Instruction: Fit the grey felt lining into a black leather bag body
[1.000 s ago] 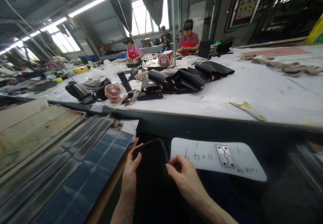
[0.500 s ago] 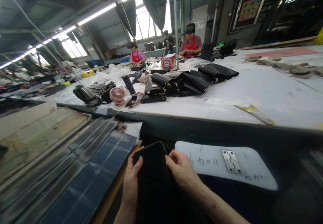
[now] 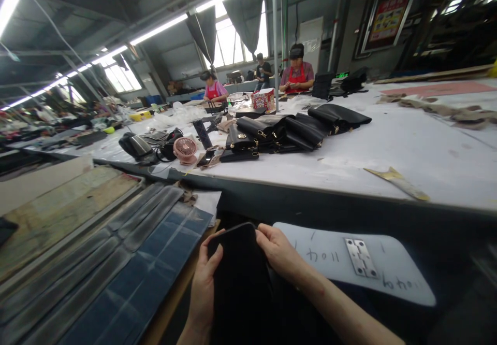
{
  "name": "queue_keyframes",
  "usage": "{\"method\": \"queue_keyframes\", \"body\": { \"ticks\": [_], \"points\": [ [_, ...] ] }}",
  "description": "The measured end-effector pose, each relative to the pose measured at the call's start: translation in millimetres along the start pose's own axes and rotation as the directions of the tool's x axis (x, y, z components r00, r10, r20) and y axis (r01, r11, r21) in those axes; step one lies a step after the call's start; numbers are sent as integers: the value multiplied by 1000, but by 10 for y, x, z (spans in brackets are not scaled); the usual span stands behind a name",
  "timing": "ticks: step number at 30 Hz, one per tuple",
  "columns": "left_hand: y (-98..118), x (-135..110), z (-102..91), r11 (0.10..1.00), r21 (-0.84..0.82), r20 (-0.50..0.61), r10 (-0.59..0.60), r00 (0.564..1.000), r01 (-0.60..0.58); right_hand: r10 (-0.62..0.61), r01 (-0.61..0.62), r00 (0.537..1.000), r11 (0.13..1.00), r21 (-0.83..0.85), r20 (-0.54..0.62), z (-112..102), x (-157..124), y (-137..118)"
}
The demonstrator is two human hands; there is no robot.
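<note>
Low in the middle of the head view I hold a black flat panel (image 3: 243,267) with rounded top corners; its lower part merges into dark surroundings. My left hand (image 3: 207,270) grips its left edge, the thumb lying on the near face and the fingers behind. At the upper right corner, my right hand (image 3: 275,247) pinches the edge between thumb and bent fingers. Just right of that hand lies a white plate (image 3: 406,267) with handwritten numbers and a metal hinge (image 3: 361,258), partly behind my right forearm.
Left of me is a blue board (image 3: 155,267) with dark padded strips (image 3: 112,246). Across the white table (image 3: 334,171) lie black leather bags (image 3: 279,132), a pink fan (image 3: 185,149), a kettle (image 3: 134,145) and a yellowed scraper-like strip (image 3: 398,182). Co-workers in red aprons (image 3: 297,78) are beyond.
The view has shifted slightly, so the whole scene sits a little lower and to the right. Both hands keep their hold on the black panel, which looks nearly unchanged.
</note>
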State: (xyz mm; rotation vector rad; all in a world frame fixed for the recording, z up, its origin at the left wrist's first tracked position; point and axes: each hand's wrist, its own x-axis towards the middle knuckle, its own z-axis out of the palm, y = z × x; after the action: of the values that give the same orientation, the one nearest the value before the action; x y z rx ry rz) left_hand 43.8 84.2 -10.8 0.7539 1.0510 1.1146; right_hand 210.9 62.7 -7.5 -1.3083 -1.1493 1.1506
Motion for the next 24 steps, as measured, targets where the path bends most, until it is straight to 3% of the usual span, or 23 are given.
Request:
{"method": "queue_keyframes", "body": {
  "ticks": [7, 11, 16, 24],
  "points": [
    [15, -69, 29, 999, -41, 20, 11, 1000, -10, -5, 7, 998, 1000, 19, -58, 39, -71, 111],
    [-11, -36, 2, 998, -65, 8, 16, 1000, -15, 46, -47, 997, 999, -21, -55, -9, -332, 88],
    [-40, -22, -11, 996, -87, 7, 7, 1000, -6, 133, -159, 981, 968, -194, -140, -15, -661, 25],
    [-20, -85, -20, 997, -61, 8, 44, 999, -43, 280, -242, 960, 859, -451, 19, -122, -801, -152]
  ]
}}
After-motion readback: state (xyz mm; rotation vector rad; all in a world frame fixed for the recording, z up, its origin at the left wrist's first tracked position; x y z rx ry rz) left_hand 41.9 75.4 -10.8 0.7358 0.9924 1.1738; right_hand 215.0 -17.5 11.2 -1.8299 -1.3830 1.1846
